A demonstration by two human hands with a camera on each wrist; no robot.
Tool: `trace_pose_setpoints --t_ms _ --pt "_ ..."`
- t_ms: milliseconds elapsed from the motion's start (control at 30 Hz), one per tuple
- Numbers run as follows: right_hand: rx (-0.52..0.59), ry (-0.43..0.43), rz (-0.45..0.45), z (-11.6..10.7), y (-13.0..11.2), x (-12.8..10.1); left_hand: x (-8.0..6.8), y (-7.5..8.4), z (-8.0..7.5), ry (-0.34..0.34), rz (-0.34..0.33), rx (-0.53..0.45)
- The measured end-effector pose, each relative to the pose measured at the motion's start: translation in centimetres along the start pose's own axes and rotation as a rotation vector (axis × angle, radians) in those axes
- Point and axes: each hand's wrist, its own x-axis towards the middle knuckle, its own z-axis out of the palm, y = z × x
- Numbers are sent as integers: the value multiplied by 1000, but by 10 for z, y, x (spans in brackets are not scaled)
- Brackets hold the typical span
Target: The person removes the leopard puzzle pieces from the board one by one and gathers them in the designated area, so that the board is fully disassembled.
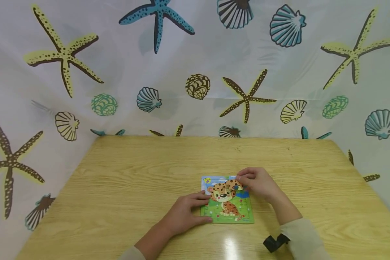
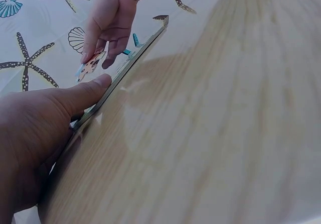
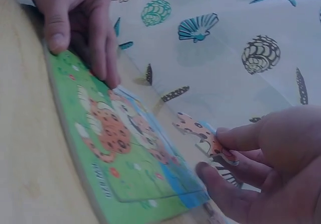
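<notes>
Pinching a small spotted piece (image 3: 198,131) by one edge, the right hand's fingers (image 3: 241,138) close on it from above and below, thumb under and fingertips over, so the piece hangs free just above the far right corner of the puzzle (image 1: 227,200). It looks thin, flat and light, probably card or thin wood, stiff enough to keep its shape but easy to let slip or twist; a hold on its knobbed rim, clear of the interlocking tabs, seems best. The right hand (image 1: 258,182) hovers over the board's top right part, where a dark blue gap shows. The left hand (image 1: 185,213) lies flat on the near left side of the puzzle, fingers straight and relaxed, thumb (image 2: 88,91) along the board's edge, steadying it. The board itself sits flat on the wooden surface (image 1: 117,187), low and rigid, and would likely slide on the smooth top if not pressed. Behind hangs a sheet (image 1: 195,72) printed with starfish and shells.
</notes>
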Motion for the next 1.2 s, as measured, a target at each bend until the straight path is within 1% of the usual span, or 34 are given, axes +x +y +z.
trace_pose_setpoints --t_ms 100,233,467,633,833,1067,1200 --pt "66 -5 37 -10 4 0 0 0 0 -3 3 1" --pt "102 -8 82 -22 7 1 0 -2 0 -5 5 2" --pt "80 3 115 -37 11 2 0 -3 0 -1 4 2" --pt "50 47 129 -46 15 -1 0 -2 0 -6 5 -2" --pt "55 73 138 -61 22 -5 -1 -2 1 -16 -5 -3" --pt "56 103 178 -78 27 -9 -1 -1 0 -17 -19 -9" --pt "63 116 195 -85 29 -11 0 -2 1 -11 -14 -13"
